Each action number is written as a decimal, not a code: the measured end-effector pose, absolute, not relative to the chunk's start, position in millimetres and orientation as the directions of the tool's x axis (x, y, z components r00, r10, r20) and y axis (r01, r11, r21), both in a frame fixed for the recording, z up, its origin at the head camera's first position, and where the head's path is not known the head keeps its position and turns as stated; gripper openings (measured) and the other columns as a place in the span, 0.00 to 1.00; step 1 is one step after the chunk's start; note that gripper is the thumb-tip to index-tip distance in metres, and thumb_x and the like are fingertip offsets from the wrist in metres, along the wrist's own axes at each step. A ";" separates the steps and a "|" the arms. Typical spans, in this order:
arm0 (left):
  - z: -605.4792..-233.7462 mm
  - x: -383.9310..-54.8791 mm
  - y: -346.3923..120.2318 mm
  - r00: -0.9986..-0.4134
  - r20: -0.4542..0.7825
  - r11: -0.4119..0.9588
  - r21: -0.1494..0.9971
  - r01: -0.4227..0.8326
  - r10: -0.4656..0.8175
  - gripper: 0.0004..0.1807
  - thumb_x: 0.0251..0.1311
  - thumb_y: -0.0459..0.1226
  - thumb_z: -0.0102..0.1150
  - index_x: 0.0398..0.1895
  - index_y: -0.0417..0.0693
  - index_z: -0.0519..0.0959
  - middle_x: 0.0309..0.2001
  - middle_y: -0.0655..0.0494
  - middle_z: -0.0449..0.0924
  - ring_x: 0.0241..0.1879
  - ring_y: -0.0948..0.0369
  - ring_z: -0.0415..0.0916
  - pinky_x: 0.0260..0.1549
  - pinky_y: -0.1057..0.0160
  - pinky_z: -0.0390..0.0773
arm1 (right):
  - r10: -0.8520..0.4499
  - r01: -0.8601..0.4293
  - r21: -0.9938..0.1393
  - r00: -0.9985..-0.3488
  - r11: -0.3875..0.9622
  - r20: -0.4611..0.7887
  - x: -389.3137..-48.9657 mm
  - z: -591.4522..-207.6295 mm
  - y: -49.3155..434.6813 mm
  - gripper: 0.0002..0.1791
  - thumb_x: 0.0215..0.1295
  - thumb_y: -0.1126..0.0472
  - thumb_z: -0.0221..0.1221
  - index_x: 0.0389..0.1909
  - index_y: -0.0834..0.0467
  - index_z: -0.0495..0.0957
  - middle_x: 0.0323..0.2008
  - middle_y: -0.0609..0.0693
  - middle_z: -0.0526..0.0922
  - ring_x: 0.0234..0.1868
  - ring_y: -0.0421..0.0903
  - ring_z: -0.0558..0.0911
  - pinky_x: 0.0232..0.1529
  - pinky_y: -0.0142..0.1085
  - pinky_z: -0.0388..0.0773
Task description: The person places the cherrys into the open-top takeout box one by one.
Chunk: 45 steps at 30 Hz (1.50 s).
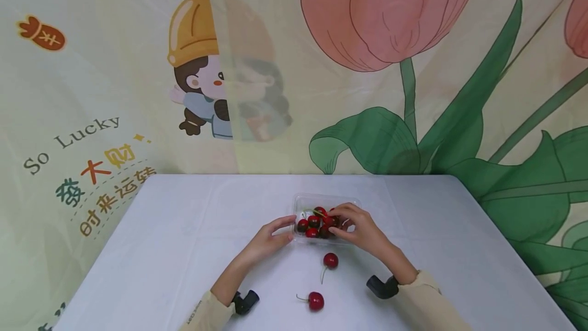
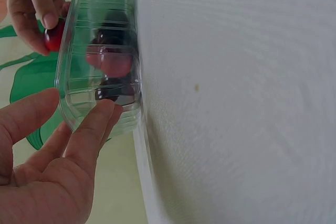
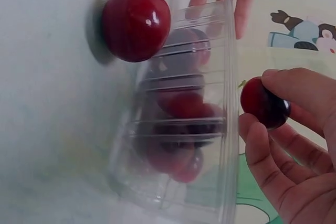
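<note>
Right hand (image 1: 360,226): pinches one cherry (image 3: 265,103) between thumb and fingers, just above the right part of the tub (image 1: 299,199).
Left hand (image 1: 268,239): unclenched, fingers touching the tub's left end.
Loose cherries (image 1: 316,301): two on the table (image 1: 151,269), near side of the tub.
Pinch: best light (the skin probably bruises easily), clearing the rim while the left fingers steady the tub.

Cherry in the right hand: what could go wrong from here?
The cherry is only pinched in the right hand, so it might slip. The clear box could slide if bumped, since the left hand seems merely to touch one end. The two loose cherries on the table might roll if brushed.
</note>
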State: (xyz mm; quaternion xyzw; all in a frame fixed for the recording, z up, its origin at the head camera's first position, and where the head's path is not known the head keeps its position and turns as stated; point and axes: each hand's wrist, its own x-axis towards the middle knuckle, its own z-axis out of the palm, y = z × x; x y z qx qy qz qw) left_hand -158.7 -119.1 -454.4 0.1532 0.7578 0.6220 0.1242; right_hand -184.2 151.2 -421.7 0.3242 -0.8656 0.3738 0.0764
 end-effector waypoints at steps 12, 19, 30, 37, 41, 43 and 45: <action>-455.3 -159.0 -119.6 -0.924 -0.011 0.197 0.978 0.070 0.382 0.27 0.69 0.35 0.54 0.69 0.38 0.65 0.67 0.36 0.66 0.68 0.42 0.62 0.61 0.47 0.71 | -0.505 -0.549 -0.642 -0.817 0.535 0.278 -189.9 -432.7 140.0 0.17 0.55 0.68 0.69 0.47 0.63 0.82 0.44 0.56 0.80 0.30 0.44 0.77 0.29 0.29 0.79; -454.1 -158.5 -119.5 -0.924 -0.004 0.193 0.978 0.076 0.383 0.27 0.69 0.34 0.54 0.70 0.36 0.64 0.67 0.36 0.66 0.68 0.42 0.62 0.61 0.45 0.70 | -0.522 -0.542 -0.652 -0.814 0.530 0.252 -192.4 -436.2 137.3 0.17 0.55 0.69 0.69 0.47 0.63 0.81 0.43 0.55 0.79 0.28 0.42 0.74 0.28 0.27 0.76; -454.4 -158.6 -119.0 -0.928 -0.008 0.210 0.975 0.076 0.372 0.27 0.69 0.36 0.55 0.69 0.38 0.66 0.67 0.38 0.67 0.70 0.43 0.59 0.61 0.44 0.70 | -0.536 -0.542 -0.651 -0.811 0.532 0.237 -196.0 -438.5 131.8 0.16 0.54 0.69 0.70 0.45 0.62 0.82 0.43 0.55 0.79 0.29 0.42 0.74 0.29 0.27 0.76; -452.7 -157.7 -118.9 -0.927 -0.014 0.212 0.975 0.071 0.375 0.27 0.69 0.36 0.54 0.69 0.39 0.65 0.67 0.38 0.66 0.69 0.43 0.60 0.61 0.45 0.70 | -0.537 -0.537 -0.650 -0.813 0.538 0.227 -197.9 -438.7 129.7 0.16 0.54 0.68 0.70 0.45 0.61 0.82 0.42 0.53 0.78 0.28 0.39 0.72 0.28 0.26 0.76; -452.3 -157.7 -119.1 -0.927 -0.012 0.208 0.976 0.071 0.374 0.27 0.70 0.35 0.53 0.70 0.38 0.65 0.67 0.37 0.66 0.69 0.42 0.60 0.61 0.46 0.71 | -0.546 -0.550 -0.636 -0.805 0.541 0.232 -198.7 -438.2 129.6 0.16 0.53 0.68 0.70 0.45 0.61 0.82 0.42 0.54 0.78 0.28 0.40 0.73 0.28 0.26 0.75; -453.2 -158.0 -119.1 -0.926 -0.012 0.207 0.976 0.071 0.376 0.27 0.70 0.35 0.53 0.70 0.38 0.65 0.67 0.37 0.66 0.69 0.42 0.60 0.61 0.46 0.71 | -0.549 -0.555 -0.628 -0.803 0.545 0.233 -199.0 -438.2 129.5 0.16 0.53 0.68 0.70 0.45 0.61 0.82 0.43 0.55 0.79 0.28 0.40 0.73 0.29 0.26 0.75; -454.1 -158.3 -119.0 -0.926 -0.013 0.209 0.975 0.072 0.378 0.26 0.70 0.35 0.53 0.69 0.38 0.65 0.67 0.37 0.66 0.69 0.42 0.60 0.61 0.45 0.70 | -0.549 -0.552 -0.627 -0.805 0.550 0.227 -199.3 -438.6 129.2 0.16 0.53 0.68 0.70 0.45 0.60 0.83 0.44 0.55 0.79 0.29 0.40 0.73 0.29 0.26 0.75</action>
